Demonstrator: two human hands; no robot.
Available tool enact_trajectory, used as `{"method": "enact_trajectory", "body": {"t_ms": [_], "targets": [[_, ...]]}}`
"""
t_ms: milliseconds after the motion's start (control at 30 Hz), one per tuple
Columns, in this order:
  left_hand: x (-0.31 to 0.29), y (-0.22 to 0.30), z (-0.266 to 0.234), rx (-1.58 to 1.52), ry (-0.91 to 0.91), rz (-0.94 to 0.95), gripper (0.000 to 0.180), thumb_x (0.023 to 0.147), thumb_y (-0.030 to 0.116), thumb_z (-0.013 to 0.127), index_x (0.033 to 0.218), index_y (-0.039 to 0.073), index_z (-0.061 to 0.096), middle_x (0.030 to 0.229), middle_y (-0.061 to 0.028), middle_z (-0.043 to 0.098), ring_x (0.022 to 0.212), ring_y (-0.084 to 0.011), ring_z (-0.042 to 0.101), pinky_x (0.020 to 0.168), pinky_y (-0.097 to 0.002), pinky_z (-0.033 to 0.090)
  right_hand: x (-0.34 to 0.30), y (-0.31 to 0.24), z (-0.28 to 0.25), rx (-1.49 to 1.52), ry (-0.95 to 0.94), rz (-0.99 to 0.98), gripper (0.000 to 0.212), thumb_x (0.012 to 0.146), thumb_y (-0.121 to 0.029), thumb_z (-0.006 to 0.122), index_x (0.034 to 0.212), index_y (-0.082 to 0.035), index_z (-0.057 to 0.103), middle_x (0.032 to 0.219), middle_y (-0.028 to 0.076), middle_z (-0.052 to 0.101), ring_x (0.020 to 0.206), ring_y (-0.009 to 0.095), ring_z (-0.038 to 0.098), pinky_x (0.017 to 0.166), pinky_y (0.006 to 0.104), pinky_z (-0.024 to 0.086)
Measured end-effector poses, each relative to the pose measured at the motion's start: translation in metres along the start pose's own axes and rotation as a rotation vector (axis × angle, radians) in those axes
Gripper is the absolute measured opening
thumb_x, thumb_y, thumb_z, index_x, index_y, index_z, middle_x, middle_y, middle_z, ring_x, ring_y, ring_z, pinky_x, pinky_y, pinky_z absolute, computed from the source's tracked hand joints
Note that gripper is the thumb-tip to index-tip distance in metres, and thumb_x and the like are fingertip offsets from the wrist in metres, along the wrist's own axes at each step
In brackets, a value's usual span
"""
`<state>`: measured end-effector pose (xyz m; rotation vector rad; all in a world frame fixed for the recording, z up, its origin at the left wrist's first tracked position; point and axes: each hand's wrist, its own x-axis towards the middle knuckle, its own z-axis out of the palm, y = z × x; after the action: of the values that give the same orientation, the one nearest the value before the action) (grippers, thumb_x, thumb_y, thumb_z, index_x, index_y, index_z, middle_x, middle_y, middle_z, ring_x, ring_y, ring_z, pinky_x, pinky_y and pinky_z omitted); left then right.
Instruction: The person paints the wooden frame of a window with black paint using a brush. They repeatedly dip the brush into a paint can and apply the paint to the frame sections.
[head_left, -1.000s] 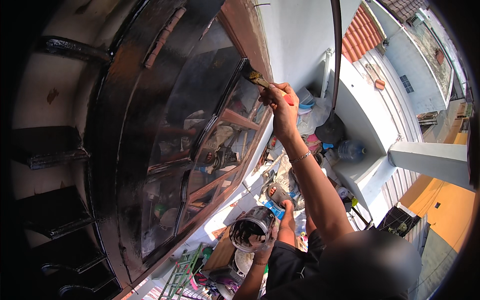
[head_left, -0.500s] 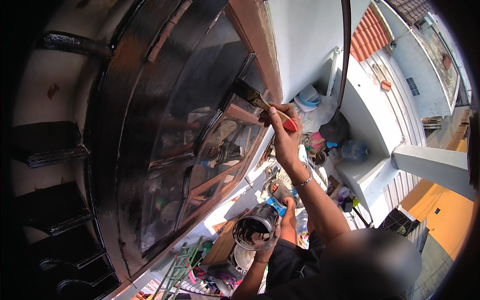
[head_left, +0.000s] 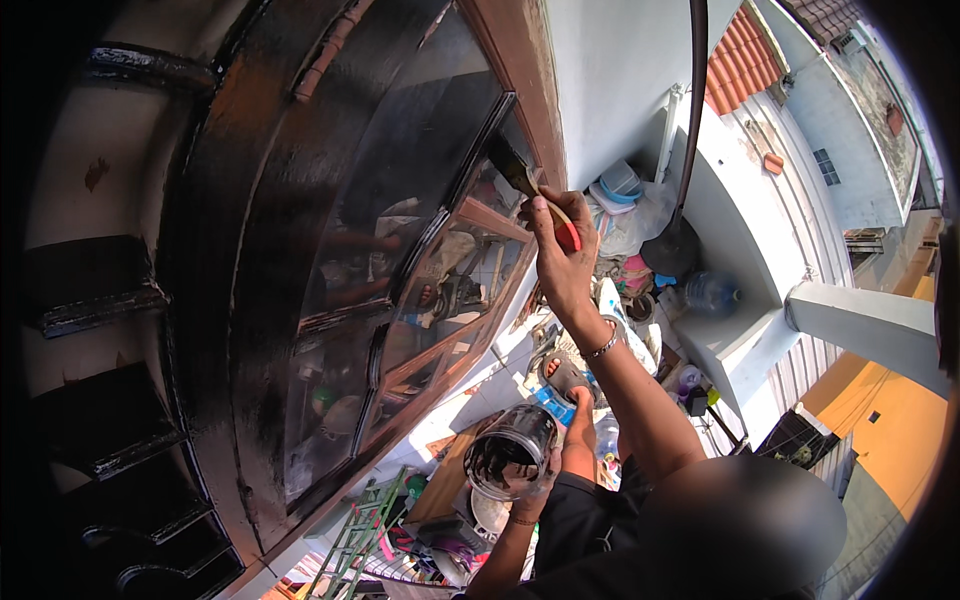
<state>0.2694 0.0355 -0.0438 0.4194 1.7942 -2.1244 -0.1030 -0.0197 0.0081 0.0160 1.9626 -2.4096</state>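
Note:
My right hand (head_left: 565, 245) pinches a paintbrush (head_left: 569, 232) with a wooden handle and red end. Its dark, paint-covered bristles point up and left, against or very near a dark bar of the glazed window frame (head_left: 432, 240). Lower down, my left hand (head_left: 538, 482) holds a clear open container (head_left: 512, 445) of dark paint, tilted so that its mouth shows. The fingers under it are partly hidden. Glossy black covers the frame's left part, while bars on its right side are brown.
Behind my arm, a corner holds blue tubs (head_left: 618, 188), plastic bags and a large water bottle (head_left: 712, 294). A green metal rack (head_left: 357, 540) and household clutter lie below the container. My sandalled foot (head_left: 562, 370) rests on the tiles. A white wall (head_left: 610, 90) rises beyond the frame.
The brush and my right hand have shifted slightly, with the bristles now lower and farther right along the bar. The view has moved a little. My left hand still holds the paint container.

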Motion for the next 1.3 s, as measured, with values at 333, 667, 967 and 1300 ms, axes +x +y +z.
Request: {"method": "enact_trajectory", "body": {"t_ms": [333, 667, 967, 1300], "targets": [[-0.019, 0.013, 0.007, 0.055, 0.073, 0.180, 0.055, 0.106, 0.035, 0.049, 0.153, 0.008, 0.042, 0.162, -0.0092, 0.038, 0.151, -0.0245, 0.032, 0.125, -0.0514, 0.028, -0.002, -0.007, -0.002, -0.114, 0.038, -0.068, 0.023, 0.101, -0.019, 0.068, 0.108, 0.004, 0.066, 0.087, 0.012, 0.071, 0.080, 0.015, 0.067, 0.073, 0.0306, 0.053], [-0.013, 0.013, 0.011, -2.598, -0.089, -0.558, 0.059, 0.100, 0.029, 0.063, 0.152, 0.007, 0.043, 0.155, -0.0101, 0.048, 0.144, -0.0243, 0.044, 0.120, -0.0418, 0.037, -0.004, 0.017, -0.031, 0.859, 0.010, 0.296, 0.016, 0.103, -0.022, 0.064, 0.108, -0.007, 0.062, 0.099, 0.006, 0.069, 0.089, 0.015, 0.066, 0.085, 0.0282, 0.052], [0.000, -0.032, 0.021, -2.662, 0.072, -0.796, 0.055, 0.095, 0.027, 0.070, 0.143, 0.005, 0.055, 0.142, -0.0094, 0.061, 0.133, -0.0275, 0.057, 0.114, -0.0415, 0.042, -0.013, 0.078, -0.010, 1.061, -0.012, 0.571, 0.015, 0.101, -0.016, 0.066, 0.112, -0.005, 0.064, 0.096, 0.008, 0.065, 0.085, 0.016, 0.061, 0.075, 0.0249, 0.050], [-0.008, -0.028, 0.026, -1.886, 0.271, -0.548, 0.054, 0.091, 0.022, 0.075, 0.139, 0.003, 0.057, 0.138, -0.0097, 0.064, 0.130, -0.0252, 0.060, 0.110, -0.0402, 0.045, -0.004, 0.074, -0.026, 0.906, -0.114, 0.433, 0.023, 0.101, -0.017, 0.067, 0.119, -0.004, 0.061, 0.101, 0.010, 0.067, 0.090, 0.017, 0.065, 0.079, 0.0263, 0.052]]}}
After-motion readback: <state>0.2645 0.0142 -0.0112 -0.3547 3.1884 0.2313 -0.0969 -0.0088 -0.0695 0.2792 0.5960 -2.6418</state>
